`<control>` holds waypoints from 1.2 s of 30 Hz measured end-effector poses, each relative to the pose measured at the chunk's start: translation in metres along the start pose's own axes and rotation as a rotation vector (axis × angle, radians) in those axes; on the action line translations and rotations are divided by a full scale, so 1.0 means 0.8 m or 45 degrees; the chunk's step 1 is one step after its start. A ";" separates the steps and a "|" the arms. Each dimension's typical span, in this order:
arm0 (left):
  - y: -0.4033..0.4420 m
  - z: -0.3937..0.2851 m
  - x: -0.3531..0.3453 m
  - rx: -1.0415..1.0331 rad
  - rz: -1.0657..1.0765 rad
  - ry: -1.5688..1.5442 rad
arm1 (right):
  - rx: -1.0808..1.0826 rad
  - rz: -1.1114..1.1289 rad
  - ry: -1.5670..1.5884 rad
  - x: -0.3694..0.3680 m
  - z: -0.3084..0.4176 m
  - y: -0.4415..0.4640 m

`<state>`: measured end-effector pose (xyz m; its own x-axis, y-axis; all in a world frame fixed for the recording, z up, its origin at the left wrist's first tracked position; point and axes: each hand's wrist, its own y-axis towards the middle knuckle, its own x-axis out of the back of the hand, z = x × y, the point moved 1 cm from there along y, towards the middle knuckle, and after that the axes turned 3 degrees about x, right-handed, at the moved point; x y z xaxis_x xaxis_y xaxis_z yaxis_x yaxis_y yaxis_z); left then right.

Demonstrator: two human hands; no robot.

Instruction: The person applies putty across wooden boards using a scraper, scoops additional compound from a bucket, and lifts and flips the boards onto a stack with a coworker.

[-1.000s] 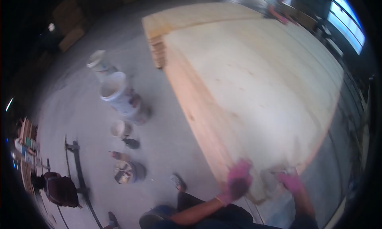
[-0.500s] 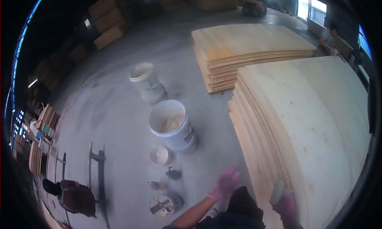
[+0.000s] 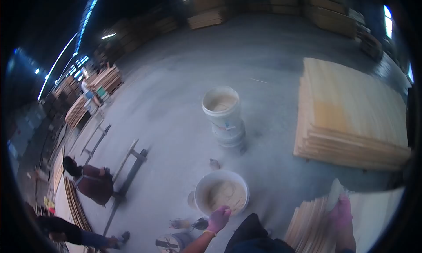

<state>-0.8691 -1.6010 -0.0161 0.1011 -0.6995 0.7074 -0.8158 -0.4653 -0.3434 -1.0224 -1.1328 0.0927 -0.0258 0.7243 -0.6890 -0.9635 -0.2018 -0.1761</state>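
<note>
The left hand, in a pink glove, reached forward at the near rim of a bucket, its forearm slanting up from below. Its fingers looked loosely curled, the knuckles turned upward; I couldn't tell whether they held anything. The right hand, gloved in pink too, stood raised over the side of a stack of boards, forearm nearly upright. Its fingers were closed around the lower end of a pale, flat scraper, whose rounded tip pointed up.

The bucket was round and whitish, with thick, beige paste inside, its surface lumpy and creased. Just to its near left I saw a lidded tub, cut off by the edge of view. The boards were thin, pale wood, their edges layered and uneven.

Beyond, a second bucket, smooth and white, stood on the dull grey floor, with similar beige stuff inside. Farther right rose another stack, broad and flat, its top stained yellowish. A person in a dark red top was off to the left.
</note>
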 end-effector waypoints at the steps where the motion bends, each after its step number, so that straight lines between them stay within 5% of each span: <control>1: 0.020 0.008 -0.009 0.106 -0.033 -0.087 | 0.018 0.048 -0.103 -0.007 0.012 0.063; 5: 0.141 -0.074 -0.018 0.347 0.012 -0.212 | 0.042 0.107 -0.190 -0.037 0.014 0.315; 8: 0.294 -0.145 -0.082 0.056 0.019 -0.198 | 0.064 0.053 -0.180 -0.066 0.028 0.475; 13: 0.608 -0.379 -0.143 -0.449 0.180 -0.360 | 0.087 -0.091 -0.092 -0.059 0.069 0.687; 15: 0.691 -0.514 -0.098 -0.696 0.180 -0.279 | 0.102 -0.201 0.021 -0.072 0.077 0.754; 17: 0.802 -0.601 -0.095 -0.703 0.385 -0.246 | 0.155 -0.020 -0.064 -0.007 0.082 0.845; 22: 1.123 -0.669 -0.143 -1.040 0.100 -0.054 | -0.071 -0.260 0.153 0.018 0.078 1.124; 24: 1.240 -0.640 -0.166 -0.710 0.075 -0.027 | -0.003 -0.027 0.319 0.098 0.048 1.267; 27: 1.359 -0.505 -0.205 0.018 0.057 -0.024 | -0.018 -0.030 0.316 -0.022 0.138 1.428; 30: 1.442 -0.371 -0.244 -0.051 0.751 1.124 | -0.109 -0.045 0.293 -0.022 0.183 1.603; 33: 1.568 -0.495 -0.257 0.183 0.640 0.919 | -0.068 0.106 0.214 0.008 0.214 1.770; 36: 1.754 -0.627 -0.283 0.072 0.537 0.737 | 0.054 0.026 -0.242 0.029 0.243 1.930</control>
<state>-2.3226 -1.8234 -0.3481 -0.5471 -0.4334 0.7161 -0.6864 -0.2573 -0.6801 -2.5624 -1.2997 -0.0583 -0.0915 0.8325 -0.5465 -0.9725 -0.1927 -0.1306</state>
